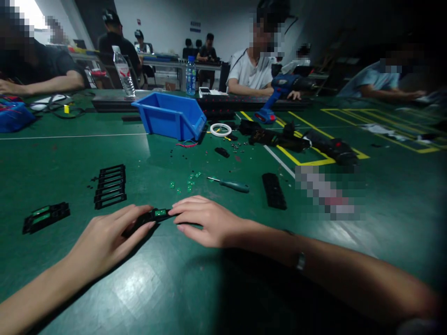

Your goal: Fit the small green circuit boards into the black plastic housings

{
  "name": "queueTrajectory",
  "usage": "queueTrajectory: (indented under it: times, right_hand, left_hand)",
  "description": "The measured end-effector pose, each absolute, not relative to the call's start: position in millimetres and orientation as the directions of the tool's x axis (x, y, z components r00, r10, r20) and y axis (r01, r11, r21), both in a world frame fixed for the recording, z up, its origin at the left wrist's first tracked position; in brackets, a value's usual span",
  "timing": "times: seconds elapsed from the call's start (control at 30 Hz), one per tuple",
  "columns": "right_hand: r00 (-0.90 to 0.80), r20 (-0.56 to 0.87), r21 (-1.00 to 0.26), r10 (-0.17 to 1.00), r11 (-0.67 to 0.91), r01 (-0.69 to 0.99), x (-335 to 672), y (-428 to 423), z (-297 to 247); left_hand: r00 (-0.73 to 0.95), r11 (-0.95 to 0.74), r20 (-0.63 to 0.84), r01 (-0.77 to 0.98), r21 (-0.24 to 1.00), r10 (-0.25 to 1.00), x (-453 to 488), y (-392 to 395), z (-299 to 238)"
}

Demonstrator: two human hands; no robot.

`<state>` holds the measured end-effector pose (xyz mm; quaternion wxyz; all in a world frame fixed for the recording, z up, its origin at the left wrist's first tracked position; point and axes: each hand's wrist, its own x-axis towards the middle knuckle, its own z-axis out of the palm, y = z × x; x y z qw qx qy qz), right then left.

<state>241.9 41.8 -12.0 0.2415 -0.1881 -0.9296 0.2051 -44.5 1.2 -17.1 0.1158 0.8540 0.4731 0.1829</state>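
Note:
A slim black plastic part with a small green circuit board [160, 212] set in it lies between my two hands, low over the table. My left hand [113, 230] is closed on its left end, thumb on the near side and fingers on the far side. At the right end, the fingers of my right hand [206, 218] grip it too, hiding that tip. Just beyond are several small loose green boards [190, 183] and a green-handled screwdriver [233, 185]. To the left lie a black slotted frame [110, 186] and a black part holding green boards [46, 217].
A blue bin [171, 116] stands farther back, with a white ring [220, 130] beside it. Right of it are a blue cordless drill [279, 93] and black assemblies [272, 137]. A black block [274, 190] lies nearer. Two bottles and several people are behind.

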Motion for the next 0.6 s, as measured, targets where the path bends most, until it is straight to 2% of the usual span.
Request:
queueTrajectory:
  times: [0.6]
  right_hand:
    - [-0.789, 0.401, -0.427, 0.466, 0.857, 0.290, 233, 15, -9]
  left_hand:
    - [0.499, -0.559, 0.255, 0.767, 0.316, 0.828, -35, -1, -5]
